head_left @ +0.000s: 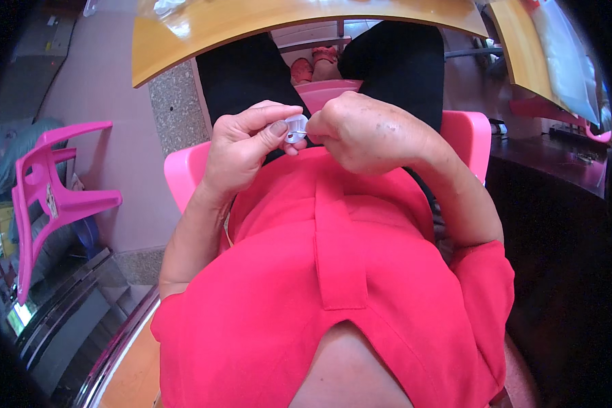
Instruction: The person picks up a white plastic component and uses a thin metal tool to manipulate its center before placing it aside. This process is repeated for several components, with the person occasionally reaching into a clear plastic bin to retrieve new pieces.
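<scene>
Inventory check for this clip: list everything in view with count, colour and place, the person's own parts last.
clear piece: 1, translucent white, pinched between both hands
chair: 1, pink, under the person
spare chair: 1, pink, tipped, far left
table: 1, orange-yellow, top
bag: 1, clear plastic, top right
shirt: 1, red, centre
trousers: 1, black, below table
left hand: grip shut on piece
right hand: fist at piece

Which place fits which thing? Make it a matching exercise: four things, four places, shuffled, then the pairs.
Things:
1. small clear plastic piece
2. pink stool
3. wooden tabletop
4. clear plastic bags

Places:
A. top right corner
B. tipped over at far left
C. pinched between left hand and right hand
D. along the top edge

Pairs: 1-C, 2-B, 3-D, 4-A
</scene>
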The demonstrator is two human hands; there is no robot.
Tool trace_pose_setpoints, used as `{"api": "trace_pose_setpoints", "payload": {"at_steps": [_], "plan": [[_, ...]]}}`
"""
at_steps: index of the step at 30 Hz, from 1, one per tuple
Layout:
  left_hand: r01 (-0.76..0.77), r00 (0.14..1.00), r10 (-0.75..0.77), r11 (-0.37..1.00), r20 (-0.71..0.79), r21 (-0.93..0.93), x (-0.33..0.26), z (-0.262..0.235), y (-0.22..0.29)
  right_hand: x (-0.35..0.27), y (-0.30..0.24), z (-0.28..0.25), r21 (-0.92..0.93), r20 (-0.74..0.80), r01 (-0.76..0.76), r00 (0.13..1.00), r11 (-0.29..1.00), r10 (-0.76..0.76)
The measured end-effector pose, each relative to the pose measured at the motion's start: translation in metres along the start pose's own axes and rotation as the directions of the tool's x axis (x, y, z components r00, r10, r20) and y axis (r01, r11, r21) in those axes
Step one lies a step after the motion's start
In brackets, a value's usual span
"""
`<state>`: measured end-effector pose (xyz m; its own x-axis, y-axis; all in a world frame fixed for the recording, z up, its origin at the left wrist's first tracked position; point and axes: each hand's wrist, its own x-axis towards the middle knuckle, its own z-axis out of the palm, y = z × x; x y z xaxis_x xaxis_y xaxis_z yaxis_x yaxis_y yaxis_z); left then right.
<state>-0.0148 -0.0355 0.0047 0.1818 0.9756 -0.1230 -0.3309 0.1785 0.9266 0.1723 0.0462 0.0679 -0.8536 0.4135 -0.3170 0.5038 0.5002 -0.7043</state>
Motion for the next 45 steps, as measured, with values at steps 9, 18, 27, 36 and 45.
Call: {"api": "trace_pose_setpoints", "payload": {"at_steps": [9, 18, 27, 36, 45], "plan": [[0.038, 0.999, -0.039, 0.998, -0.025, -0.044, 0.004, 0.000, 0.000, -0.006, -0.005, 0.008, -0.090, -0.117, 0.000, 0.993, 0.996, -0.010], [0.006, 0.998, -0.008, 1.000, -0.064, -0.026, 0.004, -0.003, 0.002, -0.005, -0.016, 0.005, -0.081, -0.087, -0.120, 0.990, 0.989, 0.113], [-0.002, 1.000, 0.004, 0.996, -0.018, 0.088, 0.004, -0.003, 0.001, -0.004, -0.011, 0.004, -0.173, -0.147, 0.049, 0.986, 0.984, -0.075], [-0.016, 1.000, 0.016, 1.000, 0.025, 0.010, 0.002, 0.001, 0.002, -0.008, -0.010, 0.006, -0.346, -0.087, 0.085, 0.989, 0.935, -0.122], [0.025, 1.000, -0.026, 1.000, 0.012, 0.013, 0.000, 0.002, 0.000, -0.011, -0.009, 0.010, -0.399, -0.042, 0.113, 0.989, 0.910, -0.142]]}}
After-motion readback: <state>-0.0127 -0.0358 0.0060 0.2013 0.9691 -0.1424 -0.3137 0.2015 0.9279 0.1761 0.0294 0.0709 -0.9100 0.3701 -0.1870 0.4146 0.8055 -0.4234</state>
